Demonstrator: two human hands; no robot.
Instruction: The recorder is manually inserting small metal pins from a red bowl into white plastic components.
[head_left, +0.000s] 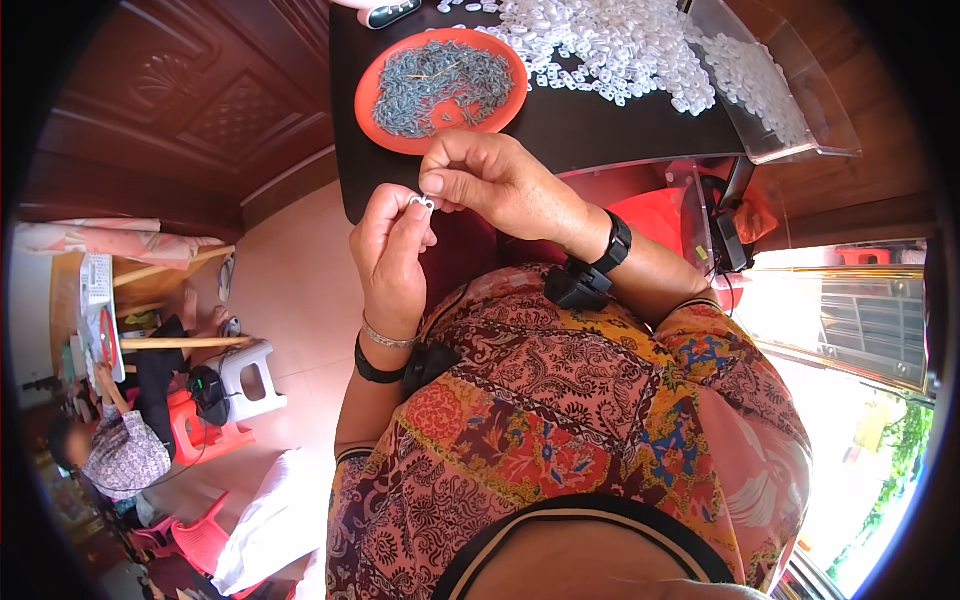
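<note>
Left grip (pixel 393 250), right grip (pixel 512 185) pinch seemingly one white piece (pixel 422 203).

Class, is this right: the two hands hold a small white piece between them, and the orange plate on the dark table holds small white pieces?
No: in the head view, the orange plate on the dark table holds small blue-grey pieces, not white ones. The left hand and right hand do hold a small white piece between them.

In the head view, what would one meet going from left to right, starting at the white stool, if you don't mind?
White stool → left hand → right hand → clear tray.
</note>
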